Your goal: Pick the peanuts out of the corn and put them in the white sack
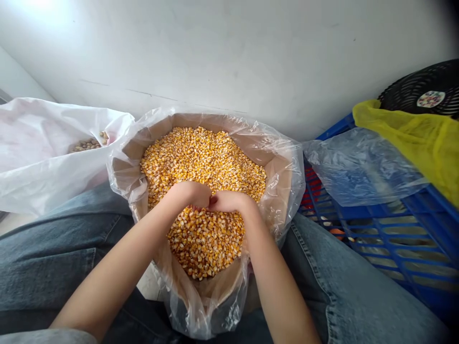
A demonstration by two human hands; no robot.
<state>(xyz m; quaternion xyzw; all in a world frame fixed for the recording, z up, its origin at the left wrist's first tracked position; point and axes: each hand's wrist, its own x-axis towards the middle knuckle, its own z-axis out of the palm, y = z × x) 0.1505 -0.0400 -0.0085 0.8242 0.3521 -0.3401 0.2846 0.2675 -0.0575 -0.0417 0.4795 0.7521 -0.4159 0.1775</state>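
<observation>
Loose yellow corn kernels (pixel 206 153) fill a brown paper sack (pixel 276 184) that has a clear plastic liner (pixel 296 165) folded out over its rim. My left hand (pixel 198 195) and my right hand (pixel 226 200) meet over the middle of the corn, both wrists bent inward. The fingers of each hand look curled in, close to the kernels or touching them. Whatever lies in either hand is hidden behind the backs of the hands. In front of the hands the kernels slope down toward the near side of the sack.
A white bag (pixel 60 143) with small brownish pieces (pixel 88 144) stands at left. On the right is a blue plastic crate (pixel 380 229), with a clear plastic bag (pixel 366 162), yellow mesh (pixel 412 138) and black fan-like grille (pixel 426 91) on or behind it. A wall (pixel 222 57) rises behind.
</observation>
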